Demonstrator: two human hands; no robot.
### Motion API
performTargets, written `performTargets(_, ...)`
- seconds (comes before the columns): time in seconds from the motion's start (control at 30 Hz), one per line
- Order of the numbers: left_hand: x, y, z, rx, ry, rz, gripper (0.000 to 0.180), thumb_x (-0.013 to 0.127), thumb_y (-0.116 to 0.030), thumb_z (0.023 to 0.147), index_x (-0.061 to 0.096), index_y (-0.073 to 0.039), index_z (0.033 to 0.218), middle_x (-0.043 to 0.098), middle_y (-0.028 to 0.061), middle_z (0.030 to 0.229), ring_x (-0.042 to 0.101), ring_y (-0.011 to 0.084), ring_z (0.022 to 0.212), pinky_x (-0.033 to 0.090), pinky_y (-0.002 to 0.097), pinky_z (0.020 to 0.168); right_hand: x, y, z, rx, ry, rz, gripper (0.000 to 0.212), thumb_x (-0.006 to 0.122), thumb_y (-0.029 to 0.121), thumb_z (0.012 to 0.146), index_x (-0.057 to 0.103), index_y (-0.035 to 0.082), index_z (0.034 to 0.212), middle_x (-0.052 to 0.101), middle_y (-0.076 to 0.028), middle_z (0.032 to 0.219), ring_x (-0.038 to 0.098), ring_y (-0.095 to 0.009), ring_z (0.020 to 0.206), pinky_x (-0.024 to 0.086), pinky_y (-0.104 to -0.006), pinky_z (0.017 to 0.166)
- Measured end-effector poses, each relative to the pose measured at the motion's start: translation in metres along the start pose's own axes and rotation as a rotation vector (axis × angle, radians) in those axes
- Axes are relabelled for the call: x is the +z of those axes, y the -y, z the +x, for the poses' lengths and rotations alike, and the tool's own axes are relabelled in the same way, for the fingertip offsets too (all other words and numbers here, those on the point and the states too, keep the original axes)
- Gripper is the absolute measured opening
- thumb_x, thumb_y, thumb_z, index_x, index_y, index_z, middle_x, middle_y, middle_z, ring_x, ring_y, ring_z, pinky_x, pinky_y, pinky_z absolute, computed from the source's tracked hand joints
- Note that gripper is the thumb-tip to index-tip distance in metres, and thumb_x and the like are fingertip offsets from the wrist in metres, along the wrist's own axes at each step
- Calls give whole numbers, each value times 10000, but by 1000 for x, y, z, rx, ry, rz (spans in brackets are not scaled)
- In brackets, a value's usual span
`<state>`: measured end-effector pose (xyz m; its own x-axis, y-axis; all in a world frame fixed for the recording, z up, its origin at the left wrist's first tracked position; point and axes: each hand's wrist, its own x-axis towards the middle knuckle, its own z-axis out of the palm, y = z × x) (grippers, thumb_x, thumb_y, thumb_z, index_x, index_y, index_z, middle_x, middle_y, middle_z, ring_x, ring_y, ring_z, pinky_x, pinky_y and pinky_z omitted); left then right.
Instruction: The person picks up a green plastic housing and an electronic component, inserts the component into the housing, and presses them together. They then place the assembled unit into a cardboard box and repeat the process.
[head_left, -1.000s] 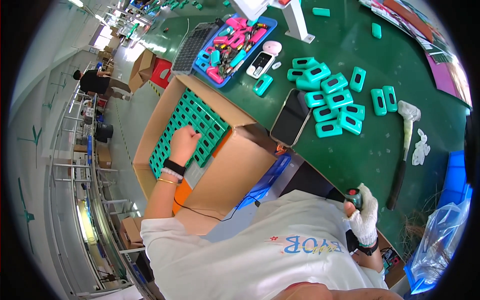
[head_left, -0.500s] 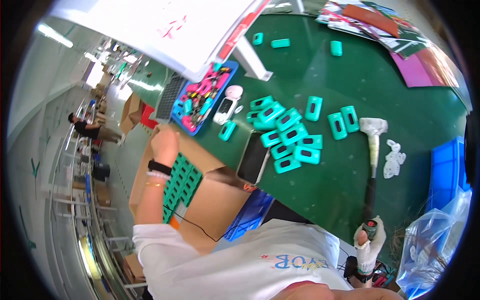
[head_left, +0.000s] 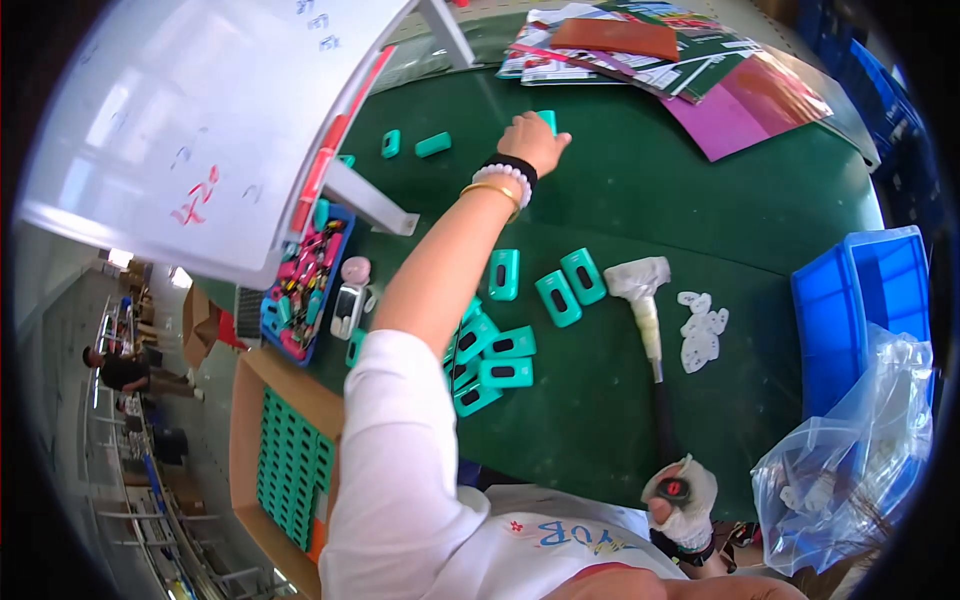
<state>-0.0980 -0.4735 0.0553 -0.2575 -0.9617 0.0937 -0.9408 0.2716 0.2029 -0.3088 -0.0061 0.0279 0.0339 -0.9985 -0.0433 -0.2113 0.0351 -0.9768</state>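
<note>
At the far side of the green table, my left hand [head_left: 533, 144] has its fingers curled over a teal plastic case [head_left: 547, 119], which they partly hide. Low at the right, my gloved right hand [head_left: 684, 500] grips the black handle of a hammer [head_left: 651, 335]; its head is wrapped in white and rests on the table. Several more teal cases [head_left: 508, 369] with dark oval windows lie in a loose pile, partly behind my left forearm. Three stand apart from the pile, among them a teal case [head_left: 558, 299] left of the hammer head.
An open cardboard box [head_left: 247, 420] at the left holds rows of teal cases. A blue tray [head_left: 347, 232] of small coloured parts sits under a whiteboard [head_left: 230, 110]. White plastic pieces [head_left: 700, 345], a blue bin [head_left: 830, 330] and a clear bag [head_left: 825, 470] are at the right; papers [head_left: 745, 105] lie at the back.
My left hand has gone from above the cardboard box to a teal case at the table's far side. My right hand still holds the hammer handle. The view has swung to the right.
</note>
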Motion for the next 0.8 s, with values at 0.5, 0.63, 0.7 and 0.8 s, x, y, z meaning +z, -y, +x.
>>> performTargets(0.5, -28, -16, -13, -237, 323, -978, 292, 556, -304, 906, 605, -16, 929, 616, 71, 874, 610, 163, 755, 499, 283, 657, -14, 10, 24, 94, 75, 203, 204, 685, 7, 701, 540, 42, 841, 645, -112, 762, 610, -191, 623, 472, -298, 588)
performTargets(0.63, -93, -53, -140, 3, 575, -1145, 270, 466, -253, 979, 588, -14, 1010, 646, 67, 869, 622, 139, 758, 501, 271, 660, -33, 41, 34, 64, 79, -82, 152, 668, -41, 711, 564, 21, 803, 600, -98, 729, 593, -185, 620, 441, -292, 552)
performTargets(0.7, -112, -53, -202, 50, 652, -1210, 268, 450, -231, 998, 564, -8, 1092, 651, 74, 900, 623, 128, 769, 500, 264, 656, -41, 60, 50, -25, -37, -316, 141, 629, -73, 699, 577, 11, 798, 570, -105, 718, 587, -193, 638, 438, -298, 564)
performTargets(0.8, -140, -54, -296, -81, 781, -1240, 310, 438, -199, 1013, 493, -25, 1262, 637, 67, 993, 603, 104, 830, 491, 245, 698, -58, 60, 84, -174, -144, -599, 149, 589, -93, 732, 579, 21, 828, 558, -105, 761, 590, -210, 646, 455, -325, 584)
